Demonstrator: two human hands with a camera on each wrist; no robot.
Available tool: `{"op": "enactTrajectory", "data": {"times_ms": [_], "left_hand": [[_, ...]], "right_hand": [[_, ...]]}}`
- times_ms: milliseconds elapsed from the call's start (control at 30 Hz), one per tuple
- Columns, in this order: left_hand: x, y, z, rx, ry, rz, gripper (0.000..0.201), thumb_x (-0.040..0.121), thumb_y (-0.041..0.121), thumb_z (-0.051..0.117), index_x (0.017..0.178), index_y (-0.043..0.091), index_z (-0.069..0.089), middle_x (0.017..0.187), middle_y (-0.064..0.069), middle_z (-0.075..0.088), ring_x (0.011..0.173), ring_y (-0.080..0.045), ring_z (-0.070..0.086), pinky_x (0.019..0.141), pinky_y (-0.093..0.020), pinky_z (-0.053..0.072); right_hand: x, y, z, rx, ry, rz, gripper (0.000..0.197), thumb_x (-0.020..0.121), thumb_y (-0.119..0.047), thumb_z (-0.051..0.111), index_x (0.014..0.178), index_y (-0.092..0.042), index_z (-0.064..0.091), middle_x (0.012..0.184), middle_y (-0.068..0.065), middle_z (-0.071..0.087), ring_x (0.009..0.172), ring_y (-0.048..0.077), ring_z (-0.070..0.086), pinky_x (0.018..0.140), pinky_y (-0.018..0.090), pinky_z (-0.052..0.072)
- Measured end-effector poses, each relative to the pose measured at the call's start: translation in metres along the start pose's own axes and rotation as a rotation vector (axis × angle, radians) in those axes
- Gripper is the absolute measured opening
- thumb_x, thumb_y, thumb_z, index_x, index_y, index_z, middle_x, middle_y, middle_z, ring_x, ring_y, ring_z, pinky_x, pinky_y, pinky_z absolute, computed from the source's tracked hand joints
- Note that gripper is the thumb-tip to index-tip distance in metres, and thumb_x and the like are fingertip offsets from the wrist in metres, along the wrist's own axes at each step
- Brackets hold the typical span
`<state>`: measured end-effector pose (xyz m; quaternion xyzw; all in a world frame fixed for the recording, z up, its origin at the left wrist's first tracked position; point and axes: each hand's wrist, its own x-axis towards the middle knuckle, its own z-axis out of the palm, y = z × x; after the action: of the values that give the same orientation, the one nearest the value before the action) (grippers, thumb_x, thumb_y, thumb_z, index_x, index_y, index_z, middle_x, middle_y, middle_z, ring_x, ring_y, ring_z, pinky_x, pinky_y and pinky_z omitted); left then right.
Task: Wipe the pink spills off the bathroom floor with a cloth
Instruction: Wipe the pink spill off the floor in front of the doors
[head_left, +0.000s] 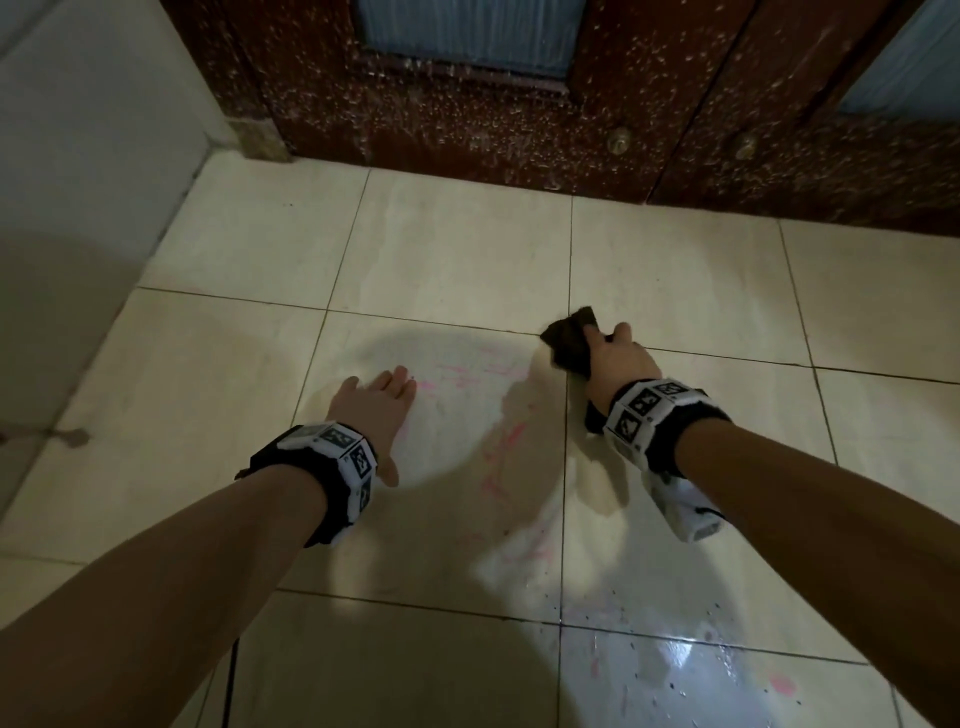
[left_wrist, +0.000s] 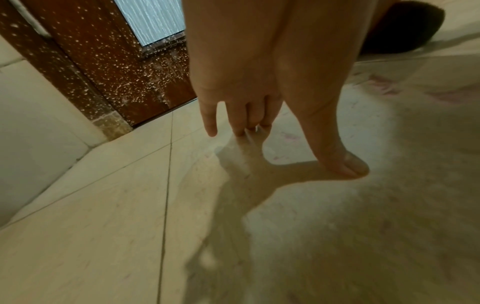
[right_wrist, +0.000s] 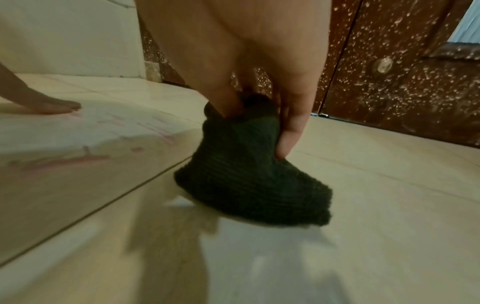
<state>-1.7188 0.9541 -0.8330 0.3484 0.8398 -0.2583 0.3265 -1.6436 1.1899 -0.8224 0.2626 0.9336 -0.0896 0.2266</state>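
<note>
Your right hand grips the dark cloth at about 1 o'clock from the middle of the head view; its fingers are curled into the fabric and pinch a bunch of it, and the rest hangs in a ribbed fold whose lower edge sits at or just above the floor; from the wrist view you cannot tell whether it touches the tile. The cloth lies just beyond a grout crossing, on the tile at the far right of the stained one.

Your left hand is at 9 o'clock of the cloth, well apart from it; its fingers are straight and close together, tips on or just over the tile, thumb spread out to the side; it holds nothing.

The pink spills lie between your two hands and run towards 6 o'clock; faint streaks sit just beside your left fingertips, a stronger smear trails down the tile beside the grout line, and a rounder pink spot sits at 5 o'clock on a wet, shiny tile speckled with dark flecks.

At 12 o'clock a dark red door, spattered with pale drops, meets the floor; it has a frosted pane and a small round knob. A pale wall stands at 10 o'clock.

Each wrist carries a band with black-and-white square markers; no readable words or brand show on them.
</note>
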Motion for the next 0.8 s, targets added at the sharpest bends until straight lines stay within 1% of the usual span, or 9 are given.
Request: {"op": "enactTrajectory", "data": {"times_ms": [67,133,200,300,400,500,600,700,800], "left_hand": [[0.0,-0.001,0.0,-0.01,0.009,0.002,0.12,0.075,0.052,0.072,0.15,0.008,-0.011,0.157,-0.008,-0.016,0.146,-0.019,-0.002,0.119,-0.04,0.01],[0.0,-0.004,0.002,-0.039,0.01,0.013,0.12,0.074,0.051,0.072,0.15,0.01,-0.011,0.157,-0.007,-0.016,0.146,-0.018,-0.003,0.119,-0.04,0.009],[-0.001,-0.006,0.005,-0.064,0.009,0.021,0.119,0.075,0.052,0.071,0.15,0.011,-0.013,0.157,-0.005,-0.019,0.146,-0.017,-0.006,0.119,-0.04,0.008],[-0.002,-0.007,0.009,-0.05,0.033,0.034,0.118,0.077,0.054,0.068,0.15,0.01,-0.014,0.157,-0.006,-0.02,0.146,-0.017,-0.008,0.119,-0.039,0.006],[-0.004,-0.009,0.015,-0.045,0.061,0.035,0.118,0.077,0.059,0.063,0.149,0.009,-0.016,0.156,-0.007,-0.022,0.146,-0.018,-0.01,0.118,-0.038,0.003],[-0.01,-0.014,0.021,-0.007,0.085,-0.03,0.12,0.076,0.071,0.053,0.147,0.005,-0.019,0.154,-0.013,-0.024,0.145,-0.022,-0.014,0.118,-0.041,-0.001],[-0.012,-0.018,0.028,-0.03,0.061,-0.089,0.12,0.075,0.078,0.043,0.148,0.003,-0.016,0.154,-0.015,-0.023,0.145,-0.024,-0.013,0.117,-0.044,-0.002],[-0.009,-0.021,0.031,-0.082,0.035,-0.089,0.12,0.074,0.08,0.042,0.148,0.005,-0.015,0.155,-0.013,-0.021,0.146,-0.023,-0.011,0.117,-0.045,-0.003],[-0.008,-0.021,0.029,-0.116,0.032,-0.067,0.121,0.073,0.078,0.048,0.149,0.005,-0.013,0.156,-0.013,-0.02,0.146,-0.023,-0.01,0.117,-0.042,-0.002]], "right_hand": [[0.002,-0.009,0.006,-0.018,-0.028,-0.022,0.056,0.093,-0.014,0.047,0.144,-0.015,0.025,0.132,0.017,0.032,0.111,0.034,0.047,0.079,0.037,0.043],[-0.003,-0.02,0.009,-0.035,-0.033,-0.082,0.053,0.093,-0.016,0.047,0.142,-0.014,0.028,0.136,0.016,0.032,0.115,0.034,0.046,0.081,0.038,0.043],[-0.016,-0.034,0.017,-0.078,-0.04,-0.217,0.055,0.093,-0.02,0.049,0.143,-0.013,0.028,0.14,0.015,0.031,0.119,0.035,0.045,0.088,0.04,0.042],[-0.051,-0.052,0.038,-0.139,-0.104,-0.483,0.052,0.099,-0.029,0.039,0.146,-0.013,0.023,0.143,0.015,0.027,0.121,0.033,0.041,0.091,0.039,0.042],[-0.081,-0.055,0.053,-0.208,-0.205,-0.655,0.052,0.098,-0.024,0.042,0.146,-0.013,0.023,0.146,0.015,0.022,0.122,0.034,0.039,0.091,0.042,0.045],[-0.078,-0.05,0.049,-0.116,-0.173,-0.575,0.051,0.094,-0.021,0.05,0.142,-0.018,0.032,0.139,0.012,0.031,0.116,0.031,0.045,0.087,0.036,0.044],[-0.046,-0.043,0.026,0.021,-0.004,-0.435,0.051,0.092,-0.018,0.05,0.14,-0.022,0.036,0.133,0.01,0.035,0.112,0.03,0.047,0.087,0.034,0.043],[-0.006,-0.036,0.002,0.06,0.133,-0.234,0.056,0.089,-0.012,0.051,0.141,-0.022,0.034,0.131,0.012,0.032,0.109,0.032,0.048,0.086,0.037,0.049],[0.02,-0.045,-0.002,0.063,0.044,-0.078,0.055,0.09,-0.013,0.054,0.141,-0.018,0.033,0.133,0.016,0.03,0.112,0.034,0.046,0.087,0.041,0.049]]}}
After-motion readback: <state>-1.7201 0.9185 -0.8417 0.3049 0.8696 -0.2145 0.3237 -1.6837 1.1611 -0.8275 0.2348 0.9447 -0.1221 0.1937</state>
